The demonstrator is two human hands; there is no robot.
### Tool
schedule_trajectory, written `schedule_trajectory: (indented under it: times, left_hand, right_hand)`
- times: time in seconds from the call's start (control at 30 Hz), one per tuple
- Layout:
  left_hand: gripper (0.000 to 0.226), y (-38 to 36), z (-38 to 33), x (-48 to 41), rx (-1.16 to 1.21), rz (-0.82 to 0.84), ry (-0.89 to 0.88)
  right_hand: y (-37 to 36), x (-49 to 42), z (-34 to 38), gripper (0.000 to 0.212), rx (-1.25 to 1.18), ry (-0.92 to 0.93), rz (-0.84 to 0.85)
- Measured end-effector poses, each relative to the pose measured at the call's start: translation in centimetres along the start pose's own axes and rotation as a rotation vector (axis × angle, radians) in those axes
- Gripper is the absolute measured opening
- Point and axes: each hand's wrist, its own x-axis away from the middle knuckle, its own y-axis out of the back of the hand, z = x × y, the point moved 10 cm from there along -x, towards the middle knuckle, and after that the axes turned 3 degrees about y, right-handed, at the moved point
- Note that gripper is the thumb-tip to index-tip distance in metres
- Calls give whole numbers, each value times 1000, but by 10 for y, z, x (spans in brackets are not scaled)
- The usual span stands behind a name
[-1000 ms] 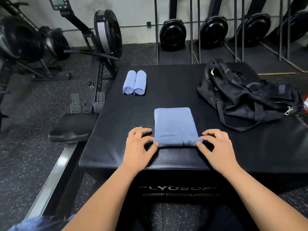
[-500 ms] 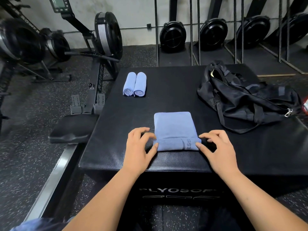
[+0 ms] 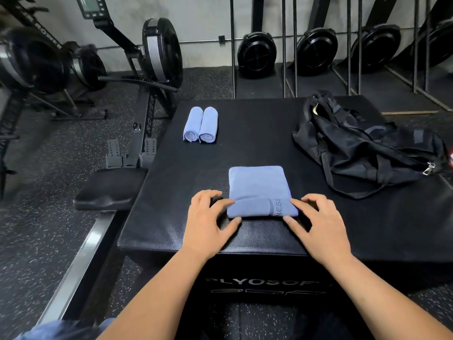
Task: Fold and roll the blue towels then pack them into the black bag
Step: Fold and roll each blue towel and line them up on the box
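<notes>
I find the fingers of the left hand [image 3: 208, 223] and right hand [image 3: 320, 223] pinching the half-rolled towel [image 3: 257, 184] between them on the worktop [image 3: 247, 133]; uneven pushing would, I judge, skew or slacken the roll.

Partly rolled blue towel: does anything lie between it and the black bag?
Nothing visible does. Only bare box top separates the towel from the black bag to its right rear; the two rolled towels lie off to the far left.
</notes>
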Motion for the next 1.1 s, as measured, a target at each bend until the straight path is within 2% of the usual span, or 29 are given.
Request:
schedule_trajectory:
  times: [0.07, 0.23, 0.4, 0.57, 0.7, 0.83, 0.93, 1.1]
  left_hand:
    - [41, -3, 3, -1, 3, 26, 12]
    - [35, -6, 12, -2, 43, 39, 45]
    - [33, -7, 17, -1, 105, 47, 78]
    - [35, -9, 19, -2, 127, 72, 102]
    - [28, -9, 25, -5, 159, 56, 171]
    - [19, -1, 23, -7, 232, 20, 183]
    - [20, 0, 25, -4, 262, 40, 198]
    - [20, 0, 18, -3, 163, -1, 117]
  right_hand:
    - [-2, -1, -2, 48, -7, 0, 16]
    - [-4, -3, -9, 38, -89, -55, 30]
    - [-7, -4, -16, 38, -156, -84, 57]
    - [-7, -3, -21, 19, -240, -138, 48]
    - [-2, -5, -21, 11, -266, -196, 28]
    - [2, -9, -22, 31, -401, -233, -21]
    - [1, -11, -18, 24, -396, -216, -23]
    - [-2, -8, -14, 15, -317, -189, -33]
